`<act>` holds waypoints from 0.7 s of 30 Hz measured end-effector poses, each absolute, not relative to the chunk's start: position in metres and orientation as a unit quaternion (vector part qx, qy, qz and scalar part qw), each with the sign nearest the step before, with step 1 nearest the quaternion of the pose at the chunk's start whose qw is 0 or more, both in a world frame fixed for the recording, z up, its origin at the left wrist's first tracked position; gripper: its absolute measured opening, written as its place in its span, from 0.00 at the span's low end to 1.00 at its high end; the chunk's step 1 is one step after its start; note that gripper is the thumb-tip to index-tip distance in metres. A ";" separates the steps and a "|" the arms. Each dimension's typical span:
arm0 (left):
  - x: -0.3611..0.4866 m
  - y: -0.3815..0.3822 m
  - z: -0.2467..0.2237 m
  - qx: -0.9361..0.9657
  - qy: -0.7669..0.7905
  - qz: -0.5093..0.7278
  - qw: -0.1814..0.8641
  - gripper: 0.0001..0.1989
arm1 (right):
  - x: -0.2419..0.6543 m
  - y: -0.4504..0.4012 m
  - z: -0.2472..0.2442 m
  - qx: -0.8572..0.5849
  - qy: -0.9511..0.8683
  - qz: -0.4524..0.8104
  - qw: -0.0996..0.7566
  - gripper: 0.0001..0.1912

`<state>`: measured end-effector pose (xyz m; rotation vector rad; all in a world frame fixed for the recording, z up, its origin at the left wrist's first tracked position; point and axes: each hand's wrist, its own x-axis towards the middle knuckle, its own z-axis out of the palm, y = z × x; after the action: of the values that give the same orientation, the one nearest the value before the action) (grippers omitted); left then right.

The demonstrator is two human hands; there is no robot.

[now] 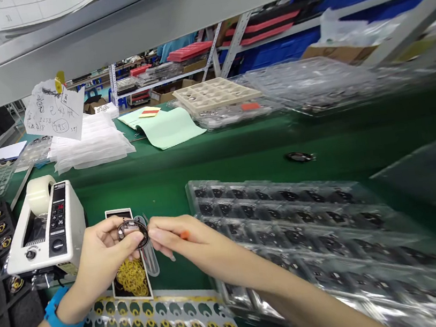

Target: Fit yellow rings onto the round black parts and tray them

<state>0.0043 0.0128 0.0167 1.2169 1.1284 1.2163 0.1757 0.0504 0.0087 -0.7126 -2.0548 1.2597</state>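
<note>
My left hand (pixel 106 249), a blue band at its wrist, pinches a round black ring-shaped part (pixel 132 233) between thumb and fingers. Close against the ring's right side is my right hand (pixel 171 235), its fingers closed on a thin pointed tool (pixel 145 216). Most of that tool is hidden by the fingers, and a bit of orange shows at the palm. Under the hands lies a white-edged box (pixel 116 291) holding a pile of yellow looped pieces (pixel 132 278). A narrow clear plastic case (pixel 151 262) is beside the box.
A white tape dispenser (pixel 72 216) stands left, by a black compartment tray (pixel 0 291) with round parts. Clear blister trays (pixel 210 224) of black parts fill the right. A sticker sheet (pixel 159 323) lies in front. One dark part (pixel 299 157) rests farther back. A grey shelf beam (pixel 142 28) crosses above.
</note>
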 end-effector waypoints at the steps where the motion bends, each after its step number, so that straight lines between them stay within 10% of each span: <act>1: 0.004 0.013 0.014 0.521 0.471 0.509 0.497 0.07 | 0.175 0.051 0.008 -0.279 -0.755 0.505 0.313 0.26; 8: -0.002 0.021 -0.011 0.789 0.354 0.475 -0.165 0.12 | 0.169 0.049 0.009 -0.319 -0.599 0.663 0.317 0.29; 12: -0.003 0.016 -0.017 0.800 0.319 0.425 -0.281 0.15 | 0.166 0.040 0.012 -0.297 -0.537 0.719 0.326 0.29; 15: -0.006 -0.005 -0.020 0.778 0.406 0.433 -0.204 0.15 | 0.172 0.040 0.011 -0.337 -0.577 0.661 0.343 0.28; 21: -0.038 -0.070 -0.059 0.390 0.613 0.564 0.393 0.22 | 0.198 0.049 -0.006 -0.446 -0.601 0.534 0.393 0.24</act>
<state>-0.0382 -0.0697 -0.0587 0.9901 1.5559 1.4305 0.1985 0.0487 -0.0063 -1.1309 -1.5263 1.3558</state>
